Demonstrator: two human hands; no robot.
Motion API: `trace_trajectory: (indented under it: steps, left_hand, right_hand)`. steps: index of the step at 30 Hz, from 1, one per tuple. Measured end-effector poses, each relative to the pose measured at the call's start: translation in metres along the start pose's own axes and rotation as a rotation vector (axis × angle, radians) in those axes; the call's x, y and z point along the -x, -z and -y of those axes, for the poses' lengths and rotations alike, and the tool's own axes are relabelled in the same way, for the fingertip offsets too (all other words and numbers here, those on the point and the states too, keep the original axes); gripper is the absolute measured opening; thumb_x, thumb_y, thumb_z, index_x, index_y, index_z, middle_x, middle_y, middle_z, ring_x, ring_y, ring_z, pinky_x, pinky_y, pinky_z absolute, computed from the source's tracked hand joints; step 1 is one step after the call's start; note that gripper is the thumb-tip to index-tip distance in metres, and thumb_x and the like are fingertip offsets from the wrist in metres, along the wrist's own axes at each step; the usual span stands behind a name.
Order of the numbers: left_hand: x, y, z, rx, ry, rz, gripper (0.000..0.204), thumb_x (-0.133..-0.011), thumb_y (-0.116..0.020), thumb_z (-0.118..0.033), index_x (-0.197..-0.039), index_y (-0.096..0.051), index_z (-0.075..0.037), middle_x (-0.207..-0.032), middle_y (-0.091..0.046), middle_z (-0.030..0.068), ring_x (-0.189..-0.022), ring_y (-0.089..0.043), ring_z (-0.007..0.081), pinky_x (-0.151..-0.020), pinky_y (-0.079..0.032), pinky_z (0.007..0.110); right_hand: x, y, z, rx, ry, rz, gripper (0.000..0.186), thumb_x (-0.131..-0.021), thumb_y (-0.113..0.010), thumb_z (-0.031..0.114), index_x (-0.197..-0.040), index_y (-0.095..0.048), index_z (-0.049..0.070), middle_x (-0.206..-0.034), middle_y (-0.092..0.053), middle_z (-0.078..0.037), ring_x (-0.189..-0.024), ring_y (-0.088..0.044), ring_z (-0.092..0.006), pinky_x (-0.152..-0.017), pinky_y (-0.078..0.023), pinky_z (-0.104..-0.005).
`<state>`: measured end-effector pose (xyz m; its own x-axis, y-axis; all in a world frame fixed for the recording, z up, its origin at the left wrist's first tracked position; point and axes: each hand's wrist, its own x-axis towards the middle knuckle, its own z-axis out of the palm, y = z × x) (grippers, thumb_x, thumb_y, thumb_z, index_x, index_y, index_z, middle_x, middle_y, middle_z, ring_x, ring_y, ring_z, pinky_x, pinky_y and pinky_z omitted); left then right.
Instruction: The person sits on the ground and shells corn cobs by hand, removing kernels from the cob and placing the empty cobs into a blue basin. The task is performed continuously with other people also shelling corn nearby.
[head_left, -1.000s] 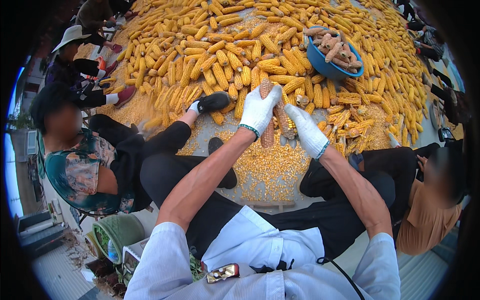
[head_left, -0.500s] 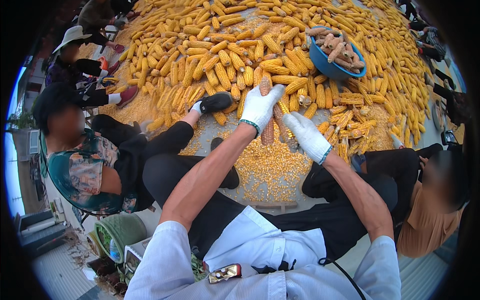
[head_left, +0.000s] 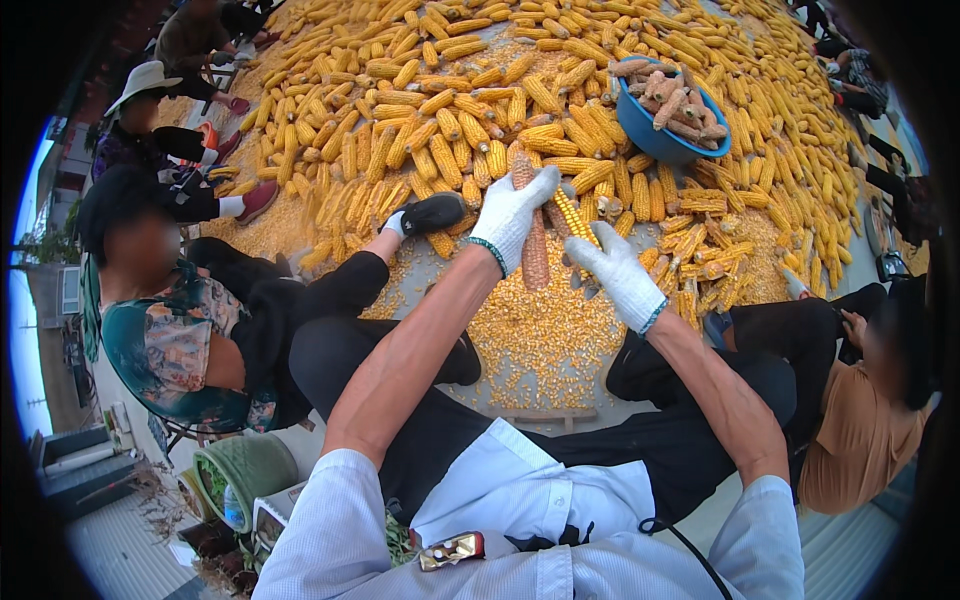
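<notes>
My left hand [head_left: 507, 215], in a white knitted glove with a green cuff, is closed round a bare reddish corn cob [head_left: 535, 255] held roughly upright. Just right of it, a corn ear [head_left: 572, 215] with yellow kernels lies at a slant between both hands. My right hand [head_left: 618, 275], gloved alike, has its lower end; the thumb is raised beside the ear, and the other fingers are partly hidden underneath. Loose kernels [head_left: 540, 335] cover the ground below my hands.
Beyond my hands spreads a large heap of yellow corn ears [head_left: 400, 100]. On it sits a blue basin [head_left: 660, 145] full of stripped cobs. Seated people flank me, one person's shoe [head_left: 432, 212] reaching in from the left. A green pot [head_left: 255, 465] stands at lower left.
My right hand has shifted slightly down and away from the left, its thumb now lifted. The corn ear and bare cob have drawn a little apart at their lower ends.
</notes>
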<state>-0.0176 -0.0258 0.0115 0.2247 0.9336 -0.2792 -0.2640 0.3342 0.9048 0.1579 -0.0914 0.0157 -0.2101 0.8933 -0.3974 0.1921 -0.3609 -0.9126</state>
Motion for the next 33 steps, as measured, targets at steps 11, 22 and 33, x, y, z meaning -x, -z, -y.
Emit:
trace_trajectory:
  steps: [11, 22, 33]
  left_hand:
    - [0.003, -0.001, -0.008, 0.347, 0.063, 0.092, 0.042, -0.102, -0.063, -0.041, -0.115, -0.064, -0.001, -0.103, -0.072, 0.0107, -0.092, -0.069, 0.0185, -0.08, -0.057, 0.035]
    - [0.002, -0.004, 0.004, 0.017, 0.048, -0.154, 0.04, -0.104, -0.059, -0.04, -0.109, -0.066, 0.0, -0.104, -0.073, 0.0134, -0.085, -0.066, 0.0171, -0.078, -0.053, 0.033]
    - [0.003, 0.0, 0.002, 0.028, 0.077, -0.024, 0.056, -0.101, -0.059, -0.051, -0.116, -0.064, 0.003, -0.114, -0.07, 0.0142, -0.101, -0.065, 0.0189, -0.094, -0.051, 0.034]
  right_hand:
    - [-0.009, 0.01, -0.007, -0.123, -0.021, -0.022, 0.052, -0.102, -0.057, 0.048, -0.124, -0.059, 0.001, -0.092, -0.07, -0.013, -0.078, -0.068, -0.0155, -0.061, -0.05, -0.0289]
    - [0.003, -0.002, -0.004, 0.218, 0.171, -0.113, 0.051, -0.103, -0.054, 0.046, -0.12, -0.059, -0.003, -0.089, -0.063, -0.016, -0.08, -0.059, -0.0246, -0.075, -0.049, -0.0414]
    - [-0.002, 0.0, -0.009, 0.598, 0.29, -0.216, 0.051, -0.101, -0.056, 0.045, -0.12, -0.057, -0.003, -0.094, -0.067, -0.029, -0.093, -0.068, -0.0422, -0.079, -0.051, -0.0491]
